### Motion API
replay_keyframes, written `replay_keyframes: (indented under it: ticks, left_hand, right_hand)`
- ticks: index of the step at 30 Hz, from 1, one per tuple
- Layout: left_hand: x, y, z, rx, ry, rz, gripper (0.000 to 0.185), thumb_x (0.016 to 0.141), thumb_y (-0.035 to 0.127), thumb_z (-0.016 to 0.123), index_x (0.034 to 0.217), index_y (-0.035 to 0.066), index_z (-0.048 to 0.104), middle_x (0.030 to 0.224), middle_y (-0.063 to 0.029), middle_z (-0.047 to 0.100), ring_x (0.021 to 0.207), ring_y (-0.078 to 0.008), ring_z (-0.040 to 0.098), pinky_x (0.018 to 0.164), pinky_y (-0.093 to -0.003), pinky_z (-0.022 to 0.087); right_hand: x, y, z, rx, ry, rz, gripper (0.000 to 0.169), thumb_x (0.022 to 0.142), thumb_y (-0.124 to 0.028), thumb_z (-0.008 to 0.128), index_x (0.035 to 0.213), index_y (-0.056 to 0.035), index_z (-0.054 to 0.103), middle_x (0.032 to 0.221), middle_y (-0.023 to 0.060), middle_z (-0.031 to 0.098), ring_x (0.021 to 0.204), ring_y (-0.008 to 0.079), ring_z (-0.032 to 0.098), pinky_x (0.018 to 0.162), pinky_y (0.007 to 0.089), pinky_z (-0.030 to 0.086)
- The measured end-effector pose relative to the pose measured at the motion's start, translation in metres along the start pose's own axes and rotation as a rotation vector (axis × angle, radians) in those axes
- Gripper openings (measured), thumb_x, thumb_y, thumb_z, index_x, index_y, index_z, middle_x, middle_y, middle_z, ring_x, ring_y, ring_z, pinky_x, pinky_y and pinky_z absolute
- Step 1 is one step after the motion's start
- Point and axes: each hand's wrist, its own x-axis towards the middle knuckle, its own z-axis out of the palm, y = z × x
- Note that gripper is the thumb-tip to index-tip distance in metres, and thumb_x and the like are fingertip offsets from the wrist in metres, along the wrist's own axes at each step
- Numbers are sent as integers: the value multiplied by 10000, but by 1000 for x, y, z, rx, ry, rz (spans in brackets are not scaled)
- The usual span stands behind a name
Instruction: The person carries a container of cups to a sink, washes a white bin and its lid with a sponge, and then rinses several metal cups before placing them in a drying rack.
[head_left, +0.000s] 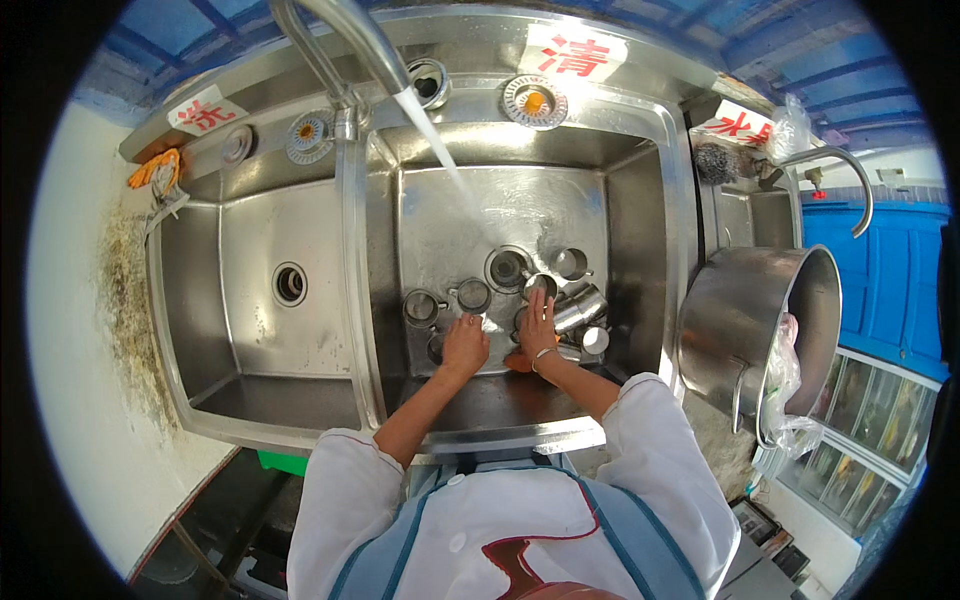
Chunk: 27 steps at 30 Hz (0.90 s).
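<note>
Several metal mugs with handles stand and lie in the middle sink basin (502, 202). My left hand (465, 346), its fingers curled, is just below an upright mug (474, 295); whether it grips anything is hidden. Another mug (421, 308) stands to its left. My right hand (537, 331) reaches with outstretched fingers over the near rim of a mug (541, 284) beside the drain (509, 268). Beyond it is a mug (570, 264); to its right lies a shiny metal mug (581, 309) on its side. Something orange (518, 361) shows by my right wrist.
Water (435, 139) pours from the faucet (367, 45) into the basin. A second basin (289, 210) with a drain lies left. Strainers (535, 102) sit on the back ledge. A large metal pot (739, 322), tipped sideways with a plastic bag inside, stands right.
</note>
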Motion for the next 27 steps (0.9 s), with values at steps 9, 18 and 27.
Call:
replay_keyframes:
  ticks: [9,18,27]
  left_hand:
    - [57,21,-44,-1689,-347,-577,435,758,382,593,1026,48,515,860,-17,568,730,-153,551,614,-295,461]
    - [142,-31,-91,-1263,-192,-205,544,696,233,678,1151,61,435,1008,-74,538,882,-166,542,643,-304,487]
    - [137,7,-75,-1790,16,-584,388,816,406,491,1068,110,492,953,-43,562,817,-160,557,604,-343,493]
  right_hand:
    - [38,34,-74,1279,689,405,625,617,-172,668,1115,47,360,1003,223,431,930,375,422,816,441,354]
    - [128,73,-111,1685,464,35,343,808,-149,536,1108,9,478,1001,164,553,950,243,524,800,321,416]
    - [146,51,-109,1699,86,81,350,790,-285,547,932,35,555,786,138,594,724,230,558,673,341,437]
